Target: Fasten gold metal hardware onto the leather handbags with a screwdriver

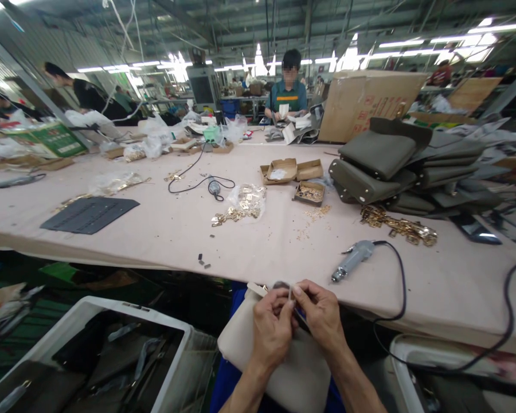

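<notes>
A pale beige bag (236, 335) lies on my lap, below the table's front edge. Over its upper end, my left hand (272, 328) is closed with its fingertips pinching a narrow strap (290, 293). My right hand (320, 312) pinches the same strap from the other side, thumb and forefinger together, close to my left fingertips. A darker stretch of strap curves around behind the fingers. My hands hide part of the strap and the middle of the bag. On the table beyond my right hand lies a grey electric screwdriver (353, 259) with a black cord.
Dark olive bags (378, 152) are piled at the right, near gold hardware (398, 225). Small cardboard boxes (309, 194) and a plastic bag of metal fittings (247, 199) lie mid-table. White bins (183, 344) flank me below. Across the table sits a co-worker (287, 92).
</notes>
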Demonstrator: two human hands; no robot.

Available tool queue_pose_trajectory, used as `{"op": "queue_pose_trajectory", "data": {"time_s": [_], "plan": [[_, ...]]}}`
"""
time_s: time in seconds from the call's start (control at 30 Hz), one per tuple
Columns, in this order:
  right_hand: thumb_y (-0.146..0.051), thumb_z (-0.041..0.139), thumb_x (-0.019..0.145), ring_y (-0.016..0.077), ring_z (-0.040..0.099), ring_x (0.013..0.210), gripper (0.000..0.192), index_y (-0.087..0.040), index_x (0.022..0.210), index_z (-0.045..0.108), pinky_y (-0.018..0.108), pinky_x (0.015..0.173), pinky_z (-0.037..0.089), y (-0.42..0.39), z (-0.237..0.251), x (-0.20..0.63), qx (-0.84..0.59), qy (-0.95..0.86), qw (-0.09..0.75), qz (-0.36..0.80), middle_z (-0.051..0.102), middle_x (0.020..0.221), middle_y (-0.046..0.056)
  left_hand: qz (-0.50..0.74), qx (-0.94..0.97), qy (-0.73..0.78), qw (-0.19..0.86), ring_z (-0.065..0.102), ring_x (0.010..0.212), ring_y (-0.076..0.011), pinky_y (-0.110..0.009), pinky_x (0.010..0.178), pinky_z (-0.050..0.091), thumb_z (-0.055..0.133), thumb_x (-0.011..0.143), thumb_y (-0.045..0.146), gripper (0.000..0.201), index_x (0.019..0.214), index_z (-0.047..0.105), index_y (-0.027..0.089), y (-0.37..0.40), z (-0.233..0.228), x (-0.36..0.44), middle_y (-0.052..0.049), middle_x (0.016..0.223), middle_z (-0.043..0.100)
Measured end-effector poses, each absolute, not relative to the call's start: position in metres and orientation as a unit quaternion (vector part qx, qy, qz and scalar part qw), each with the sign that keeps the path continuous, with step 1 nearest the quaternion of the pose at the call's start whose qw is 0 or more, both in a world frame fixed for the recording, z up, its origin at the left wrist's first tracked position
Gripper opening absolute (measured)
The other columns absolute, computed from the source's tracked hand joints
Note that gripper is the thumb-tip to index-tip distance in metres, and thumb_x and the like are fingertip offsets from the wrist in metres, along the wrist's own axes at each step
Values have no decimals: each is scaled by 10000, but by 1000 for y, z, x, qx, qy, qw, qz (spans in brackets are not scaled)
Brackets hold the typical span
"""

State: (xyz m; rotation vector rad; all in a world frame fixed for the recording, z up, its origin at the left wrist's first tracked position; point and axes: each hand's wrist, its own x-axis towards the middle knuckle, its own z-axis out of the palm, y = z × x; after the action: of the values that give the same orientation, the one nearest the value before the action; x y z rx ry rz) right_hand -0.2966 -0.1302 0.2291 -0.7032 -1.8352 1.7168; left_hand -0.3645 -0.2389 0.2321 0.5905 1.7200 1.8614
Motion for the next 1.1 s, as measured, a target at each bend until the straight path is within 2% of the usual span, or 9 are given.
{"op": "queue_pose_trajectory", "data": {"time_s": [0.07,0.23,0.33,0.43,0.57,0.67,0.9,1.1], "plan": [[-526,655,919,157,542,647,377,-170,801,688,244,612,428,-134,233,-297,-274,-704,247,607,613,690,11,702,205,633,254,616,516,-131,-184,485,478,673,941,386,274,1015,698,123,-240,231,-359,-51,666,695],[-546,618,920,148,511,580,449,-170,675,637,247,570,400,-138,240,-301,-265,-719,225,602,580,595,7,724,152,640,206,656,529,-164,-222,501,536,697,907,461,352,1023,725,130,-246,229,-340,-109,793,755],[-526,606,920,145,512,585,429,-163,694,647,246,567,394,-137,242,-308,-246,-721,206,615,593,610,8,732,125,646,178,692,562,-201,-249,517,566,710,879,491,374,973,749,131,-247,231,-340,-129,808,766],[-503,621,897,144,510,593,396,-160,700,642,243,556,380,-136,241,-318,-249,-751,198,579,584,618,4,737,110,644,173,702,581,-219,-259,519,568,728,857,483,360,940,762,134,-245,229,-349,-122,770,760],[-509,613,886,137,504,553,423,-162,644,619,244,539,367,-136,236,-334,-263,-769,192,550,569,575,2,746,77,632,195,559,408,-153,-222,400,457,719,860,449,330,932,734,128,-240,219,-362,-43,564,667],[-546,560,920,132,488,522,494,-169,601,590,247,531,361,-135,233,-344,-283,-770,194,538,544,533,-1,753,56,624,202,468,353,-119,-213,372,411,709,857,414,297,915,704,123,-237,215,-368,-6,502,615],[-651,519,923,125,411,443,599,-200,529,492,259,460,308,-123,230,-358,-337,-743,153,557,471,454,-8,761,21,609,225,465,344,-111,-203,371,406,718,824,384,270,872,670,122,-232,215,-382,12,476,587],[-674,606,873,158,486,534,544,-197,613,578,268,516,368,-122,217,-356,-293,-780,131,538,547,548,8,768,-1,597,231,406,300,-94,-182,319,349,739,807,495,357,794,654,149,-227,200,-384,13,451,562]]}}
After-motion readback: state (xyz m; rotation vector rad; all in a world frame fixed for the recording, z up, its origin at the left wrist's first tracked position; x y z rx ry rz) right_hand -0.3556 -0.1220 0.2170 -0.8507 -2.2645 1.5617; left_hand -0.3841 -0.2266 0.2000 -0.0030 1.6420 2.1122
